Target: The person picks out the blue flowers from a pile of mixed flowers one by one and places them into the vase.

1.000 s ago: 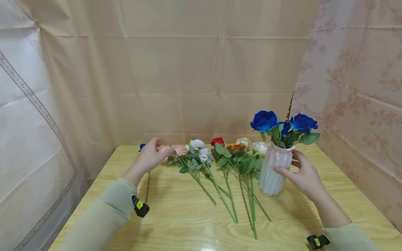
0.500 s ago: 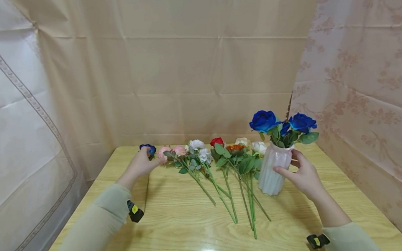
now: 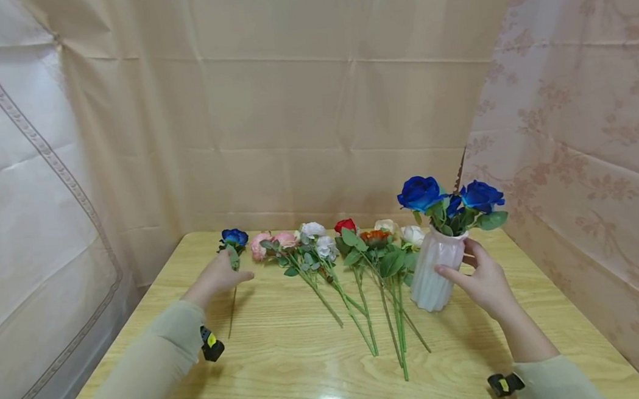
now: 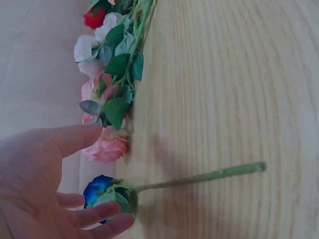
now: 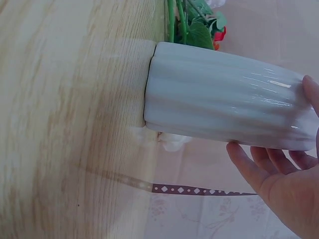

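At the left of the table, my left hand [image 3: 218, 275] is spread beside a single blue rose [image 3: 234, 237]. Seen from the left wrist, the thumb stands well apart from the fingers [image 4: 94, 216], which lie over the rose's leaves; whether they touch is hard to tell. The rose's bare stem [image 4: 214, 175] points away from the palm. On the right, my right hand [image 3: 483, 278] grips a white ribbed vase [image 3: 437, 271] near its neck, thumb on one side and fingers on the other. Blue roses [image 3: 420, 193] with green leaves stand in the vase.
Between the hands lies a row of loose artificial flowers: pink blooms [image 3: 286, 239], white ones [image 3: 326, 246], a red rose [image 3: 345, 225] and an orange one [image 3: 375, 237]. Their stems point toward the table's front. A beige cloth [image 3: 314, 114] hangs behind the wooden table [image 3: 286, 372].
My left hand has moved left and toward me, from over the pink flowers to beside the single blue rose, whose bloom has come into view. The right hand and vase have stayed put.
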`<state>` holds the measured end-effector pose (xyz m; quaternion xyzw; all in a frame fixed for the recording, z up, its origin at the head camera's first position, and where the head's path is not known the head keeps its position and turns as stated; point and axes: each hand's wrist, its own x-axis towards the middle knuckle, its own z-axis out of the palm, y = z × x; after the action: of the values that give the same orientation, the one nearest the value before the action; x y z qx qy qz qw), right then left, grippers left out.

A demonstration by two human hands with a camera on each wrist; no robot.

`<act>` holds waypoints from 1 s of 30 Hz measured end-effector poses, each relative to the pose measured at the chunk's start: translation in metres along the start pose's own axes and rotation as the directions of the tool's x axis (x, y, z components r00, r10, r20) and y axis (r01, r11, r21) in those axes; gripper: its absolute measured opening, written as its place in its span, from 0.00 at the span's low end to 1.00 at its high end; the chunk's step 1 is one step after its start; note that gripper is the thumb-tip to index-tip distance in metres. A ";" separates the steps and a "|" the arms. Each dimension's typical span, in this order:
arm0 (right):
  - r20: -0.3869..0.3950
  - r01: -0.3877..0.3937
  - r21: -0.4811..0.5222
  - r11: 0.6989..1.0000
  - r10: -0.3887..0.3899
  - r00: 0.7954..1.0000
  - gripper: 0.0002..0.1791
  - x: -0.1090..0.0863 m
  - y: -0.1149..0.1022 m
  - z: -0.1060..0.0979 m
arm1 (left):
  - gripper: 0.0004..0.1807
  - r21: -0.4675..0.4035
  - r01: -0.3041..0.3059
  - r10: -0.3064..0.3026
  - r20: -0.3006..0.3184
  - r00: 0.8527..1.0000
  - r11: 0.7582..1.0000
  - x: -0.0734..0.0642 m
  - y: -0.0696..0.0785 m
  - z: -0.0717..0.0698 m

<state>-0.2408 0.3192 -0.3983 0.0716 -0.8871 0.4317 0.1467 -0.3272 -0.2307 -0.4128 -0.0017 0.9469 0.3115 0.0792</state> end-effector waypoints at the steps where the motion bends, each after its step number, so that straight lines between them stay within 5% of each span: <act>1: 0.000 0.001 -0.002 1.000 -0.001 1.000 0.50 0.000 0.000 0.000 | 0.59 0.004 0.010 -0.010 0.004 1.000 1.000 0.000 -0.002 0.000; 8: 0.000 0.002 -0.006 1.000 -0.002 1.000 0.50 0.000 -0.001 -0.001 | 0.51 0.123 0.034 -0.040 0.050 0.998 0.992 -0.007 -0.007 0.001; 20: 0.021 -0.019 -0.009 1.000 0.019 1.000 0.53 0.001 -0.002 -0.001 | 0.19 0.190 0.041 -0.048 0.033 0.998 0.981 -0.008 -0.013 0.003; 30: 0.020 -0.019 -0.009 1.000 0.019 1.000 0.52 0.000 -0.002 -0.002 | 0.15 0.193 0.078 -0.090 0.054 0.994 0.978 -0.005 -0.016 0.005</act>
<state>-0.2404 0.3196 -0.3959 0.0669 -0.8911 0.4283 0.1342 -0.3208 -0.2411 -0.4251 -0.0245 0.9685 0.2158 0.1217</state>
